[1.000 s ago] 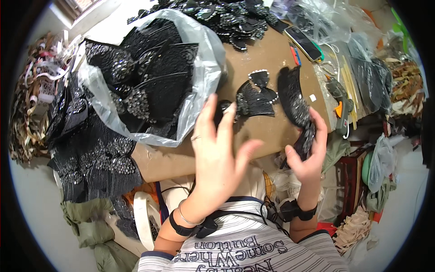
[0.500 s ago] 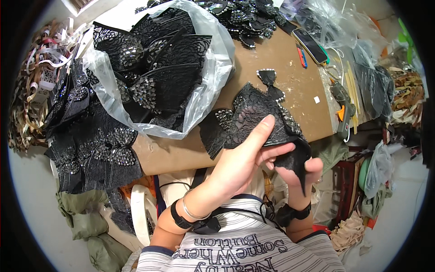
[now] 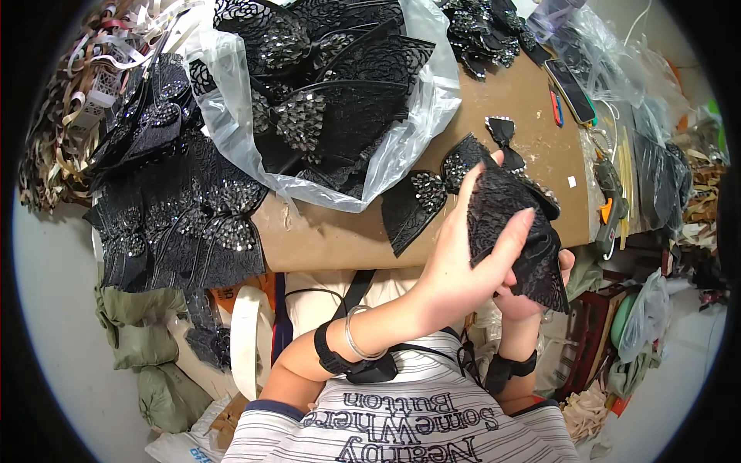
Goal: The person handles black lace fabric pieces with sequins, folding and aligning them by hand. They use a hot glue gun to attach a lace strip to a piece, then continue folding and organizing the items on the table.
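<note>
Left hand (image 3: 463, 266) grips a black lace piece (image 3: 502, 202) above the near edge of the table (image 3: 324, 245); right hand (image 3: 520, 305), partly hidden, grasps it from beneath. Spread open a second ago, the left now shares the hold, steadying it; a clear plastic bag (image 3: 441, 104) contains black beaded bows (image 3: 363, 112)

The head camera is the left unit of a side-by-side fisheye pair worn on the person's head. It faces downward and forward, with the striped shirt (image 3: 409, 420) at the lower edge and the table (image 3: 340, 239) beyond it. Working range is close: the left hand (image 3: 463, 258) and right hand (image 3: 522, 307) appear right of centre, with the forearms (image 3: 397, 318) entering from below. The upper edge crops the plastic bag (image 3: 225, 100). The field is wide, bounded by dark, rounded borders at both sides; straight edges bow near the rim.
</note>
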The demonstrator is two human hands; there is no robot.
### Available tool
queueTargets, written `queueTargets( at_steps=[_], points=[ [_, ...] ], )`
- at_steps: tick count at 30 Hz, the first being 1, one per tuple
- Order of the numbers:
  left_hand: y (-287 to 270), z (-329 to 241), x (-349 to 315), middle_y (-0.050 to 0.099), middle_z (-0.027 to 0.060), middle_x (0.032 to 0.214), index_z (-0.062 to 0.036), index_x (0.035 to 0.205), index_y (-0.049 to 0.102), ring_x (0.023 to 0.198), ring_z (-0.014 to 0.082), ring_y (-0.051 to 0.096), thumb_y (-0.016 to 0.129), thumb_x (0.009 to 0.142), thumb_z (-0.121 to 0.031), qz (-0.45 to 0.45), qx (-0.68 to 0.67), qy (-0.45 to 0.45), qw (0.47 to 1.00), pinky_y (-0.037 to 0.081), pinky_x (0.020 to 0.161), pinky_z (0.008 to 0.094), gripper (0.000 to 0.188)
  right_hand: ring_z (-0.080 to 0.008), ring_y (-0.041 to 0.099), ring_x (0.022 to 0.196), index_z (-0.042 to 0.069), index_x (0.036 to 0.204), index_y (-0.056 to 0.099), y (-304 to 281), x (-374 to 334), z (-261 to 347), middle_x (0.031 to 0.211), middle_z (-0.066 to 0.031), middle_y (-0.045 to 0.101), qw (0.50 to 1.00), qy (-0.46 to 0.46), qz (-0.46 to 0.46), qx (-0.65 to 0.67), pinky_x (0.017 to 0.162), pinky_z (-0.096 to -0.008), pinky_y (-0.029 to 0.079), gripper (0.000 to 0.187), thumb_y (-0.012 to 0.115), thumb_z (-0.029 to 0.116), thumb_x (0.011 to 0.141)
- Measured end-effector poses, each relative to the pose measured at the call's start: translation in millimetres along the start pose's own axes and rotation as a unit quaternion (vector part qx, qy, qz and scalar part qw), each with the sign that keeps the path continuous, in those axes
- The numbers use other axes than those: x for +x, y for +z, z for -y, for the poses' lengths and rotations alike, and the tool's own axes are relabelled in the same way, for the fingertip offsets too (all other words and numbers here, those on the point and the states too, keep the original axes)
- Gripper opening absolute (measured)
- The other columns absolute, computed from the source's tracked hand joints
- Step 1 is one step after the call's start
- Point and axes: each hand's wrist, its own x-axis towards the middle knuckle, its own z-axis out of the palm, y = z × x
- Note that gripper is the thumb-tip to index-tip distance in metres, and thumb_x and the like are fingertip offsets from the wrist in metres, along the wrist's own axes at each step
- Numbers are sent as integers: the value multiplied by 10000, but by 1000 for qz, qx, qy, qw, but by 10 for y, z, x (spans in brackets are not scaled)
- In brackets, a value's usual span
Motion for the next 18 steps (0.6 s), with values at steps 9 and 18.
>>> queueTargets(
  at_steps=[9,18],
  points=[
    [-188,325,112,191,181,1538,-22,1500,121,1377,266,320,647,894,-175,186,-6,96,978,280,1121,379,817,-236,489,1205,-63,1459,222,374,96,101,1378,-187,448,925,-206,-153,-281,1009,-364,392,620,462,72,903],
    [-91,108,71,582,239,1228,10,1389,407,1077,352,620,622,859,-44,52,326,244,912,508,863,347,574,-141,528,964,-92,1313,453,259,-13,181,1087,-80,541,680,-246,-117,-681,887,-258,409,478,572,182,939]
  ],
)
